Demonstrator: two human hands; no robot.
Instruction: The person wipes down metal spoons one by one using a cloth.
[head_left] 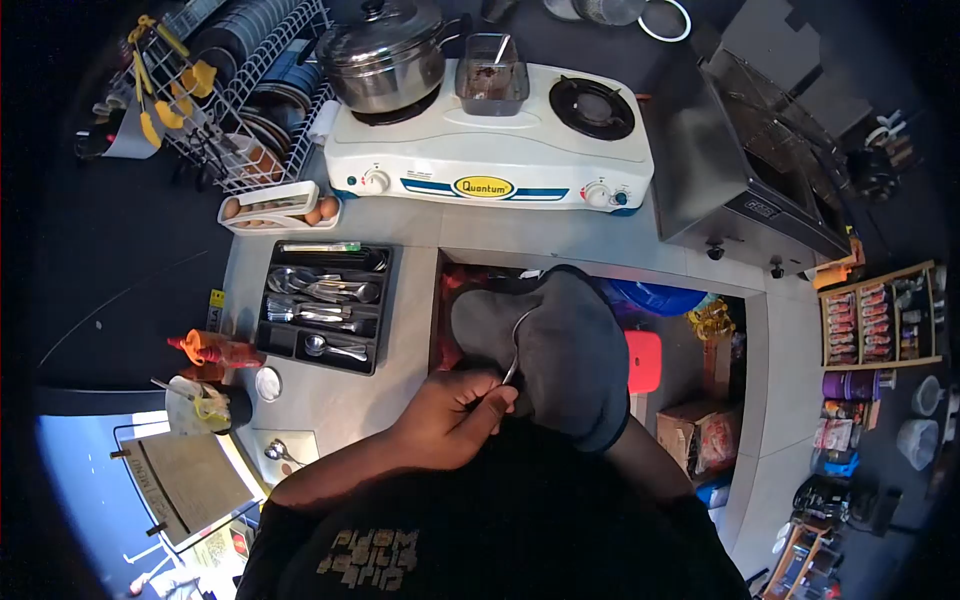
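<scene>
My left hand (pixel 462 412) is closed, thumb and fingers pinching the handle of a slim metal piece of cutlery (pixel 516 352). Its curved upper end rests against a dark grey cloth (pixel 575 345); whether it is a spoon or a fork I cannot tell. The cloth is bunched over my right hand, and only the forearm (pixel 650 462) shows below it. The fingers of that hand are hidden, but the cloth is held up by it. To the left, a black cutlery tray (pixel 386 320) holds spoons, forks and other utensils in separate compartments.
A white two-burner stove (pixel 480 150) carries a lidded pot (pixel 385 75) and a plastic container (pixel 492 85). Eggs sit in a white holder (pixel 290 205) below the dish rack (pixel 265 95). A metal oven (pixel 745 180) stands right. The counter opening shows a red stool (pixel 643 362) and box (pixel 683 435).
</scene>
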